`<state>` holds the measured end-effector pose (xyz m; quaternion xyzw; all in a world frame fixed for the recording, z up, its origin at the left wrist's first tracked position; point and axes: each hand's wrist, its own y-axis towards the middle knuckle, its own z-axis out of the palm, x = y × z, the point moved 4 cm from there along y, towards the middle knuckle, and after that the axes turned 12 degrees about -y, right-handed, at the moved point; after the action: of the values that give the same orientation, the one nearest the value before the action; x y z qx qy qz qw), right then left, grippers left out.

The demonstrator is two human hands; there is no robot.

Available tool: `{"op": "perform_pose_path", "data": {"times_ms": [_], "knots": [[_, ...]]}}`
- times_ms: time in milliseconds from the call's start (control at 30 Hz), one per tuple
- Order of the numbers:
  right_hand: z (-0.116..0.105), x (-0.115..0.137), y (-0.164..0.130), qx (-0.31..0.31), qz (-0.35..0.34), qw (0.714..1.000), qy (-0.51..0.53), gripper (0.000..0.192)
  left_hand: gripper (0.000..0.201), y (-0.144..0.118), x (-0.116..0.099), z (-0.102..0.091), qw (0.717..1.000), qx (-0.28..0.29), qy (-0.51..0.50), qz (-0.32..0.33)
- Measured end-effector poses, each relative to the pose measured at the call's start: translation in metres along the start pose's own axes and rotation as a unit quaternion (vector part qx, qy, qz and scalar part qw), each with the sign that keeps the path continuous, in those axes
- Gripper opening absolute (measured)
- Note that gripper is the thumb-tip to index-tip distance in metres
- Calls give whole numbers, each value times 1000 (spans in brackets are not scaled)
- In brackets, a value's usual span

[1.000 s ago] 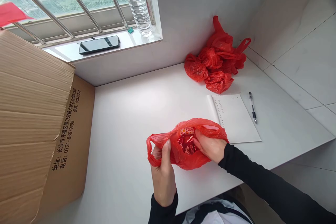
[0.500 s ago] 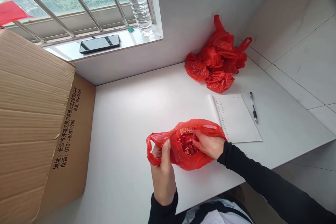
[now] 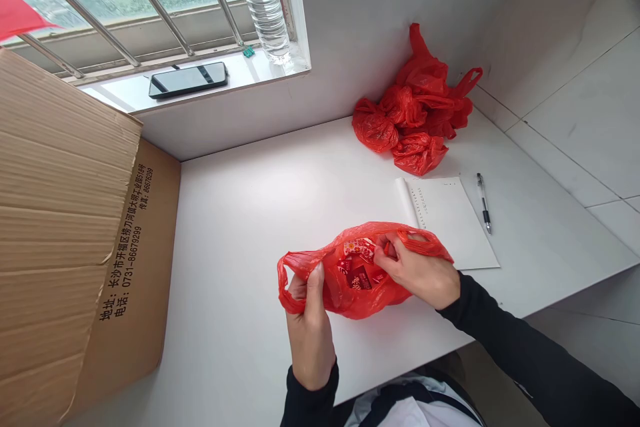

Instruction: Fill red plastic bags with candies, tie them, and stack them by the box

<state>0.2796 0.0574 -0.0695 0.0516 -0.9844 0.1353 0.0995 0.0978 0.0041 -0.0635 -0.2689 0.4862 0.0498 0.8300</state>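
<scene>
A: Head view: what are the fingers doing?
B: Left hand [image 3: 310,333] pinches the left handle of the bag [image 3: 350,293]; right hand [image 3: 423,273] pinches the right rim.
A: Where's the bag?
B: On the bench [image 3: 250,213], held open between both hands, packets [image 3: 360,267] inside. Paper [image 3: 450,220] lies just beyond the right fingers

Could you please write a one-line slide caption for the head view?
Both hands, left and right, hold a red bag of packets open on a white table.
</scene>
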Motion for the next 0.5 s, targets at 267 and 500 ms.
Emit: {"op": "perform_pose_path", "data": {"times_ms": [267,500], "knots": [[7,-15,-9,-32,-96,989,-106,18,30,-1,2,2,1000,2,4,-2],[17,-7,-16,62,-131,987,-68,13,29,-1,2,1,1000,5,9,4]]}}
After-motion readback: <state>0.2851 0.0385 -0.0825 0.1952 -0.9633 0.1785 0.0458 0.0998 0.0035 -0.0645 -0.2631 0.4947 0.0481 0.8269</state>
